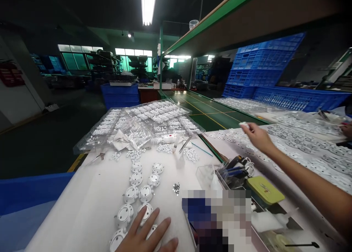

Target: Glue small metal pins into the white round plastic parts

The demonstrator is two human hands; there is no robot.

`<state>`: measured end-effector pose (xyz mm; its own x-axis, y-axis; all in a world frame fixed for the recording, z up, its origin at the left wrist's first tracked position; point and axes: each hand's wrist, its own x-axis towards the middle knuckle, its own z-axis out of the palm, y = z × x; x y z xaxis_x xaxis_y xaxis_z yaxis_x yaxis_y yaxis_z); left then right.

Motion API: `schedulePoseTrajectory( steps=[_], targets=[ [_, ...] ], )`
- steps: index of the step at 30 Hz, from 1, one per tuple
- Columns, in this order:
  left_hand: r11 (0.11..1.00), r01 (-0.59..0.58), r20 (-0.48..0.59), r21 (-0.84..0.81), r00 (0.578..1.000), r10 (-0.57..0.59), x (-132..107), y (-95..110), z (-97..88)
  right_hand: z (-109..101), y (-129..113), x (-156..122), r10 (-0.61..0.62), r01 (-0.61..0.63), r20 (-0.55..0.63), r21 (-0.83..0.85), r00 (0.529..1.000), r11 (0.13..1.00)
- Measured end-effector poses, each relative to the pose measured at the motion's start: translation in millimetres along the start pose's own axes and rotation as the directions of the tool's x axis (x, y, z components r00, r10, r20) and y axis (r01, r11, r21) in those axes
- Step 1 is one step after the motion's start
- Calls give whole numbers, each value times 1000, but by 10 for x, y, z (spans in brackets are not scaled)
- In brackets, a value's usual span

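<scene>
My left hand (147,232) lies with fingers spread over the near end of two rows of white round housings (130,194) on the white bench top. Parts of the housings under the fingers are hidden. My right hand (257,136) reaches out to the right, thumb and fingertips pinched on a small white part (243,124). Below that hand, many flat white discs with holes (232,137) cover the neighbouring surface. A small heap of shiny metal pieces (176,187) sits to the right of the rows. Loose small white parts (191,155) lie further back beside tweezers (185,144).
Stacked clear trays (162,110) of white parts fill the bench's far end. A tool box (236,171), a yellow-green tin (265,190) and a white bottle (268,221) stand at right. A green-edged shelf (209,21) hangs overhead. Another person's hand (346,129) shows at far right.
</scene>
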<state>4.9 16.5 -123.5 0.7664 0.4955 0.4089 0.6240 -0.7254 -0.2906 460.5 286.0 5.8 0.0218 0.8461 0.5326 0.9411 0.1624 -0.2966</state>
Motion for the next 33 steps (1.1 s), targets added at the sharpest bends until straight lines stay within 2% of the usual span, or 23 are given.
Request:
schedulePoseTrajectory(
  steps=[3, 6, 8, 9, 10, 11, 12, 13, 14, 16, 18, 20, 23, 25, 27, 29, 31, 33],
  targets=[
    [999, -7, 16, -51, 1000, 8, 74, -17, -149, -546, -402, -66, -74, 84, -233, 34, 970, 996],
    [986, -24, 87, -165, 995, 39, 176, -33, -450, -980, -1041, -193, -237, 273, -390, 38, 890, 961],
    [981, -59, 117, -184, 990, 82, 239, -44, -680, -1128, -1594, -280, -382, 427, -386, 34, 840, 904],
    [982, -76, 117, -175, 988, 97, 260, -44, -774, -1144, -1900, -322, -491, 534, -349, 34, 799, 845],
    [983, -88, 108, -161, 988, 106, 271, -40, -841, -1117, -2218, -366, -685, 716, -266, 25, 678, 698],
    [984, -106, 98, -146, 988, 121, 272, -33, -878, -1047, -2540, -415, -850, 858, -139, -5, 507, 513],
    [983, -125, 90, -135, 986, 138, 263, -22, -886, -936, -2855, -473, -941, 941, 11, -12, 338, 338],
    [981, -146, 77, -129, 985, 156, 249, -11, -869, -789, -3154, -542, -964, 968, 92, 16, 248, 251],
    [978, -166, 65, -130, 982, 175, 231, 0, -834, -615, -3428, -622, -972, 979, 137, 40, 193, 200],
    [973, -187, 50, -138, 979, 195, 197, 15, -751, -223, -3879, -806, -973, 987, 203, 87, 112, 132],
    [974, -183, 43, -134, 981, 191, 176, 20, -695, 166, -4184, -1002, -970, 986, 232, 136, 66, 99],
    [975, -195, 39, -104, 979, 199, 166, 19, -687, 503, -4354, -1187, -967, 977, 250, 183, 57, 105],
    [970, -241, 25, -39, 970, 242, 158, 15, -719, 869, -4424, -1406, -958, 960, 284, 254, 42, 117],
    [964, -266, 0, -2, 964, 266, 151, 10, -726, 997, -4402, -1498, -950, 947, 310, 291, 40, 135],
    [963, -267, -30, 21, 963, 268, 148, 3, -714, 1004, -4358, -1536, -940, 935, 336, 312, 58, 169],
    [969, -247, -41, 22, 968, 248, 148, -6, -690, 874, -4299, -1501, -933, 921, 352, 331, 80, 204],
    [975, -220, -10, -1, 975, 220, 145, -10, -654, 620, -4200, -1352, -931, 903, 351, 360, 103, 236],
    [980, -199, 4, -29, 980, 199, 131, -4, -585, 291, -4009, -1052, -924, 876, 347, 382, 160, 296]
  ],
)
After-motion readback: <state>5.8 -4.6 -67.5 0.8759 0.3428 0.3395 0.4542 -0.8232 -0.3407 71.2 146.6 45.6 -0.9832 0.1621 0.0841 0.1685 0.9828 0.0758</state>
